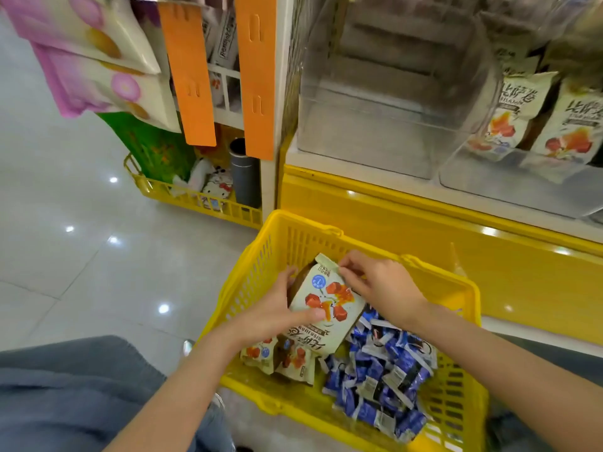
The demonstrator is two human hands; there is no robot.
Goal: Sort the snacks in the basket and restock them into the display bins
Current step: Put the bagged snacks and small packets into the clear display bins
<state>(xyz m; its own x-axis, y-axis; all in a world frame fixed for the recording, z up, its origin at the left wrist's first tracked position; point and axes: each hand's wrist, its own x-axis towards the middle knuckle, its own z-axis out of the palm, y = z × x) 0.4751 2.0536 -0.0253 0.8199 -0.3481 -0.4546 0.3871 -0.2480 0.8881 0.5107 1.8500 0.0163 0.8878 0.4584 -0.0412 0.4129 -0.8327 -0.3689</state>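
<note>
Basket (254, 275) seemingly sits on glossy floor (81, 256) beside yellow shelf base (408, 216).

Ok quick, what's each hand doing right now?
Left hand: closed, holding the cream bag by its side.
Right hand: closed, pinching that bag's top corner.

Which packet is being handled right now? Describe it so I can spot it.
Look in the yellow basket below the display bins. There the left hand and right hand hold one cream packet printed with red cubes, the right pinching its top edge. It alone is lifted, above the blue packets and the loose cream packets.
</note>
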